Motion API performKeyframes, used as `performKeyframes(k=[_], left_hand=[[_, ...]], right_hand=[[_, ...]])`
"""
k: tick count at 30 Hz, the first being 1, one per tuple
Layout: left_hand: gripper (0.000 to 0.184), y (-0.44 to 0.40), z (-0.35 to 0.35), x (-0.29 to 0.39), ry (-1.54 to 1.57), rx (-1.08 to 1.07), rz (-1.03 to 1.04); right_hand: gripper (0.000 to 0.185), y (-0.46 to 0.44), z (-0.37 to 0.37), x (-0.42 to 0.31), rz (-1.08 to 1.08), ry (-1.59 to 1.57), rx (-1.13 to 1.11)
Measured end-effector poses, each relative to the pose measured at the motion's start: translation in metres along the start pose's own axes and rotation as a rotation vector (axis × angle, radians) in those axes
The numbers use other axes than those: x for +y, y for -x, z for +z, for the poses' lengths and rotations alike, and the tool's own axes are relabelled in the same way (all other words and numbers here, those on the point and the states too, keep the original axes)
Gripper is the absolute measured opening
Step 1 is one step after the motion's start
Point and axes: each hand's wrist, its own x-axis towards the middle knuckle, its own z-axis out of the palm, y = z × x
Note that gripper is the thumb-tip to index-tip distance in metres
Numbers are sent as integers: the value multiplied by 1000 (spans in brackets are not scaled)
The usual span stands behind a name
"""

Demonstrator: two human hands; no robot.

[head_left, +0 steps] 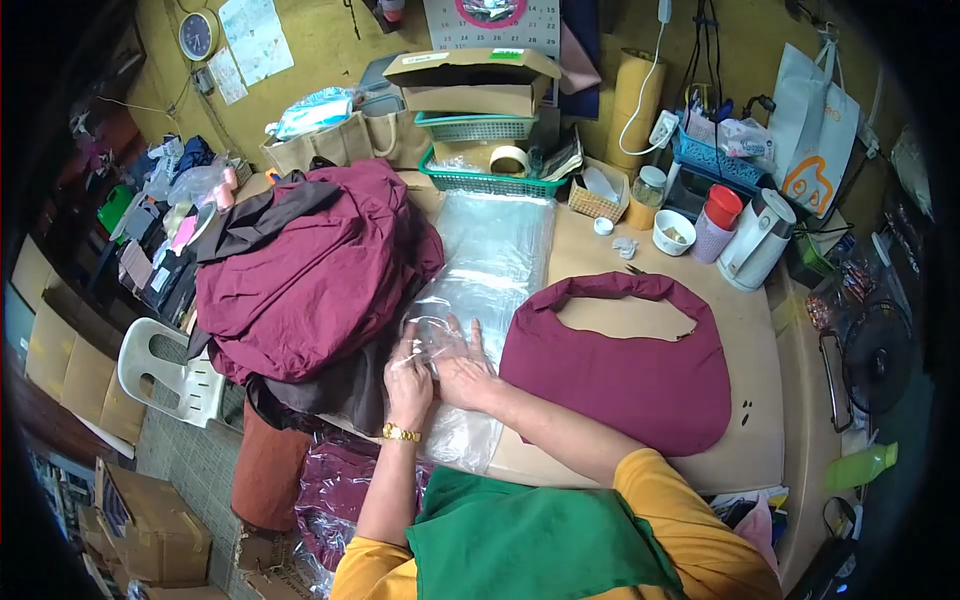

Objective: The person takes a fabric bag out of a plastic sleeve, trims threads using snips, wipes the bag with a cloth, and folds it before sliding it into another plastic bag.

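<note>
Both hands are at a stack of clear plastic bags [490, 250] lying lengthwise on the table. My left hand [408, 388], with a gold watch at the wrist, is closed with its fingertips on the crumpled film of the top bag. My right hand [464, 372] lies on the plastic beside it, fingers stretched out and spread. To the right, a maroon shoulder bag [615, 385] lies flat with its handle loop toward the back. On the left rises a heap of maroon and dark fabric bags [310, 265], close to my left hand.
Green baskets [490, 185] with a cardboard box [475, 80] on top stand at the back. A white kettle [758, 240], a red-lidded tumbler [720, 210] and a small bowl [673, 232] are at the back right. A white plastic chair [180, 375] stands left of the table.
</note>
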Motion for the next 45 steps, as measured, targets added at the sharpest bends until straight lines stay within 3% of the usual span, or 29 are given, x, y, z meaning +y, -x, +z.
performKeyframes(k=[2,3,6,7,8,10,11,12,14,16,18,22,24,26,28,31,34,36,38,41,44,45], left_hand=[[45,6,-7,15,60,51,-129],[48,10,-13,18,37,-12,-221],[49,26,-19,10,-3,73,-172],[40,32,-26,6,39,-21,-313],[40,42,-28,5,37,-22,-317],[42,61,-28,6,880,108,-682],[47,67,-29,4,727,60,-549],[39,72,-21,-9,550,84,-442],[36,55,-33,2,-84,37,-50],[42,25,-28,18,-90,120,93],[42,7,-16,19,-111,142,107],[38,-17,-5,0,-103,226,70],[33,-18,-10,-6,-135,141,-20],[29,-16,-18,-4,-199,147,-6],[31,-13,-28,3,-244,17,-104],[37,-5,-27,-1,-166,50,-161],[37,6,-22,-9,-138,82,-173],[28,12,-20,-6,249,191,-314],[29,26,-18,-28,638,258,-376],[35,47,-30,-28,716,253,-582],[37,54,-18,-34,799,367,-538],[38,55,-28,-35,570,238,-530]], right_hand=[[79,-5,11,1,-3,204,77],[79,-6,13,0,0,204,75],[71,-6,16,0,-21,87,176],[67,-6,15,0,-18,95,182],[64,-7,14,0,-16,102,190],[64,-17,16,5,5,140,200],[64,-21,18,7,28,176,217],[64,-23,18,6,25,170,217],[66,-22,19,5,20,135,232],[68,-20,13,1,33,119,172],[64,-24,24,7,26,20,352],[56,-22,16,3,104,31,204],[55,-21,19,4,104,43,161],[55,-22,26,7,48,5,250],[52,-20,27,6,49,23,241],[46,-17,24,6,-78,-2,307],[44,-18,26,10,-176,49,159],[47,-20,39,16,-153,90,333],[47,-21,40,15,-121,84,346],[46,-24,40,17,-116,96,354],[39,-7,9,-6,-185,-95,246],[39,5,-1,-21,-180,-94,160]])
